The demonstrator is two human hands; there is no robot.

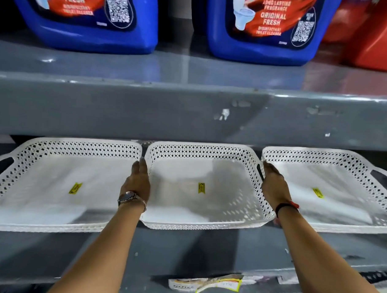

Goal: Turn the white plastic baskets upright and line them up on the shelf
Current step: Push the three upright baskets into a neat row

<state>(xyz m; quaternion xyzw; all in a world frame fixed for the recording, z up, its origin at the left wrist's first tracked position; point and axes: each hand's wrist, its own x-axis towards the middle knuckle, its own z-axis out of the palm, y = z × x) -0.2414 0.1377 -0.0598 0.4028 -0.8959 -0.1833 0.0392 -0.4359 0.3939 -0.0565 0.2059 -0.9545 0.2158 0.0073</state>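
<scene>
Three white perforated plastic baskets stand upright in a row on the grey shelf (206,247): a left basket (43,198), a middle basket (186,203) and a right basket (344,191). Each has a yellow sticker on its floor. My left hand (137,180), with a wristwatch, lies flat against the middle basket's left wall, in the gap beside the left basket. My right hand (273,184), with a dark and red wristband, presses on the middle basket's right wall by its handle slot. Whether the fingers curl round the rims is hidden.
The shelf above overhangs the baskets with a thick grey front edge (189,113). On it stand two blue toilet-cleaner jugs (87,22), (269,32) and a red container (374,38). Torn price labels (207,282) hang on the lower shelf's front lip.
</scene>
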